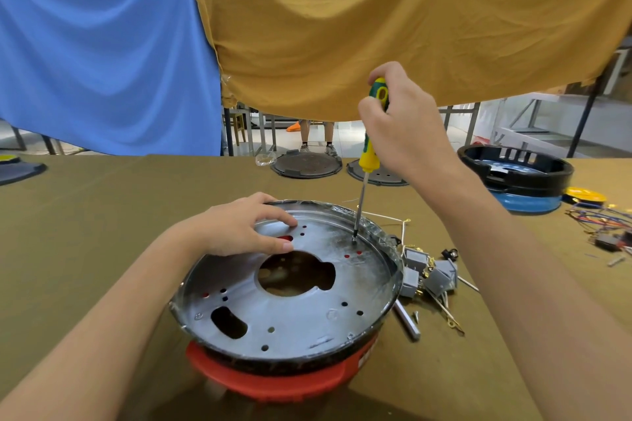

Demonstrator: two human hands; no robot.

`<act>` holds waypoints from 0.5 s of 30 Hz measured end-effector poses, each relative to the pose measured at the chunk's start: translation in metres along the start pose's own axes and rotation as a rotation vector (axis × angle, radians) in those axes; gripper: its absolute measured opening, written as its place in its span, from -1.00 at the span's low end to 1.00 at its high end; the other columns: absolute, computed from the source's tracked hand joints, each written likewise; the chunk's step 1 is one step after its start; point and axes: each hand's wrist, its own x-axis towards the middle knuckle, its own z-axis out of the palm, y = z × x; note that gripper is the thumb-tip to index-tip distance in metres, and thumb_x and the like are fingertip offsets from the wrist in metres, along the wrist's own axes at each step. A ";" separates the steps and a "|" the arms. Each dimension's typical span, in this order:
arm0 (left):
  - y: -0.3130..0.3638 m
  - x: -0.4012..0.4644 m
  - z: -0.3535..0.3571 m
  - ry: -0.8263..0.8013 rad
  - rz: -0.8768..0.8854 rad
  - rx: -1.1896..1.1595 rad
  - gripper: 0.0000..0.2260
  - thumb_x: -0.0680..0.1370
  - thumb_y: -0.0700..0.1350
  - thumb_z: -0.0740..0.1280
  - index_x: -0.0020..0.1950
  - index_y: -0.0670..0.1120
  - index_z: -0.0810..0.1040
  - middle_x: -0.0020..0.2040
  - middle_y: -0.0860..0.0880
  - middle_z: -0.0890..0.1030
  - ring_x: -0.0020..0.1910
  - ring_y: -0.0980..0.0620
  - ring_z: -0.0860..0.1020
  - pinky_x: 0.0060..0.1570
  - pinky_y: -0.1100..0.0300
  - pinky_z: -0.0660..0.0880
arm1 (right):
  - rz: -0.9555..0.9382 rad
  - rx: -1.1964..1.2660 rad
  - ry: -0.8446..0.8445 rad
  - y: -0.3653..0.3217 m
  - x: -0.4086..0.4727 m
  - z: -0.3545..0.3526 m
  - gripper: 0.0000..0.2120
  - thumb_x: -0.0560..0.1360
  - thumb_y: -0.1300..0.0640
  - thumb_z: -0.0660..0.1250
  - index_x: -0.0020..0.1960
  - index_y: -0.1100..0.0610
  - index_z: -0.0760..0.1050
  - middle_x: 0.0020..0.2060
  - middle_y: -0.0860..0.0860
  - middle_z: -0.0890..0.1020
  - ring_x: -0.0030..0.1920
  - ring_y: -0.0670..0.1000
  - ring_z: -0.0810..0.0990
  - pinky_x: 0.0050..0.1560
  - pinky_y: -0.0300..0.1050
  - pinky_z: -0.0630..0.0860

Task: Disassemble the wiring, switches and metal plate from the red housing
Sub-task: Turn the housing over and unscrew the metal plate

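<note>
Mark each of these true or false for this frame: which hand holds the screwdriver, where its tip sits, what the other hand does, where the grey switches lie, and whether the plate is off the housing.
1. The right hand grips the yellow-green screwdriver. True.
2. The screwdriver tip is in the plate's big centre hole. False: it meets the metal plate near the far right rim.
3. The left hand rests on the plate. True.
4. The grey switches are still mounted inside the housing. False: they lie on the table to the right.
5. The plate lies apart from the red housing. False: it sits on top.
</note>
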 end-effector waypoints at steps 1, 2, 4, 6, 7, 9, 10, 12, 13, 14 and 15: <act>0.000 0.000 0.000 0.000 -0.002 0.003 -0.59 0.52 0.32 0.30 0.37 0.37 0.40 0.54 0.14 0.17 0.47 0.05 0.26 0.43 -0.01 0.25 | -0.008 -0.004 -0.002 -0.001 -0.001 0.001 -0.78 0.59 0.07 0.21 0.21 0.10 0.42 -0.08 0.05 0.39 -0.07 0.09 0.40 -0.19 -0.15 0.32; 0.000 0.000 0.000 -0.001 -0.003 0.004 -0.58 0.52 0.32 0.29 0.37 0.37 0.40 0.54 0.13 0.16 0.48 0.05 0.25 0.44 -0.02 0.25 | -0.018 -0.015 0.005 -0.001 -0.002 0.001 -0.76 0.59 0.00 0.26 0.21 0.08 0.44 -0.03 0.04 0.35 -0.01 0.09 0.41 -0.08 -0.16 0.38; -0.001 0.001 0.000 0.000 -0.002 0.005 -0.58 0.51 0.32 0.29 0.37 0.37 0.40 0.54 0.13 0.16 0.48 0.04 0.25 0.44 -0.02 0.25 | -0.041 -0.042 0.041 -0.002 -0.002 0.000 -0.70 0.56 -0.07 0.36 0.21 0.06 0.49 0.02 0.04 0.30 0.08 0.09 0.41 0.10 -0.13 0.43; -0.001 0.001 0.000 -0.001 -0.002 0.004 -0.58 0.51 0.32 0.29 0.37 0.37 0.40 0.54 0.13 0.16 0.48 0.04 0.25 0.43 -0.01 0.25 | -0.053 -0.052 0.062 -0.003 -0.001 -0.001 -0.70 0.56 -0.01 0.38 0.26 0.04 0.51 0.02 0.03 0.32 0.07 0.06 0.42 0.08 -0.19 0.39; -0.001 0.001 0.000 -0.002 0.000 0.003 -0.58 0.51 0.33 0.29 0.37 0.37 0.40 0.54 0.13 0.16 0.48 0.04 0.25 0.43 -0.01 0.25 | -0.054 -0.057 0.060 -0.002 -0.001 -0.001 -0.69 0.58 0.04 0.35 0.30 0.05 0.49 0.03 0.03 0.35 0.04 0.04 0.42 0.02 -0.25 0.33; -0.001 0.001 0.000 -0.002 0.003 0.002 -0.58 0.51 0.33 0.29 0.36 0.38 0.40 0.54 0.13 0.17 0.47 0.04 0.25 0.42 -0.01 0.25 | -0.033 -0.051 0.042 -0.002 0.001 -0.001 -0.66 0.60 0.16 0.23 0.37 0.09 0.43 0.04 0.03 0.39 -0.03 0.01 0.41 -0.12 -0.28 0.24; -0.001 0.001 0.000 -0.001 0.005 0.001 -0.58 0.51 0.33 0.29 0.36 0.38 0.40 0.54 0.13 0.17 0.47 0.05 0.25 0.42 0.00 0.25 | -0.018 -0.037 0.035 -0.002 0.001 -0.001 -0.65 0.59 0.19 0.19 0.37 0.12 0.41 0.03 0.04 0.43 -0.06 0.01 0.41 -0.15 -0.24 0.24; -0.001 0.001 0.000 0.002 0.005 -0.003 -0.59 0.50 0.33 0.30 0.35 0.39 0.40 0.54 0.14 0.17 0.47 0.05 0.26 0.42 0.01 0.25 | -0.009 -0.002 0.028 -0.002 0.001 -0.002 -0.69 0.57 0.19 0.17 0.30 0.14 0.42 -0.04 0.06 0.47 -0.10 0.05 0.42 -0.16 -0.16 0.27; -0.001 0.001 0.000 0.003 0.005 -0.005 -0.59 0.50 0.32 0.30 0.35 0.39 0.40 0.54 0.14 0.16 0.47 0.05 0.26 0.42 0.00 0.25 | -0.015 0.009 0.024 -0.003 0.000 -0.001 -0.72 0.57 0.18 0.18 0.26 0.13 0.44 -0.07 0.07 0.46 -0.08 0.08 0.44 -0.15 -0.14 0.29; -0.002 0.001 0.001 0.002 0.007 -0.005 -0.59 0.50 0.32 0.30 0.35 0.38 0.40 0.54 0.13 0.16 0.47 0.05 0.26 0.43 -0.01 0.25 | -0.023 0.014 0.021 -0.004 -0.001 0.000 -0.76 0.57 0.13 0.21 0.23 0.11 0.45 -0.06 0.06 0.43 -0.03 0.11 0.44 -0.11 -0.13 0.34; -0.002 0.001 0.001 0.001 0.008 -0.002 -0.59 0.51 0.32 0.30 0.35 0.38 0.40 0.54 0.13 0.16 0.48 0.04 0.26 0.44 -0.02 0.25 | -0.031 0.013 0.022 -0.005 -0.002 0.000 -0.77 0.57 0.07 0.27 0.20 0.09 0.46 -0.02 0.05 0.38 0.04 0.12 0.43 -0.04 -0.12 0.39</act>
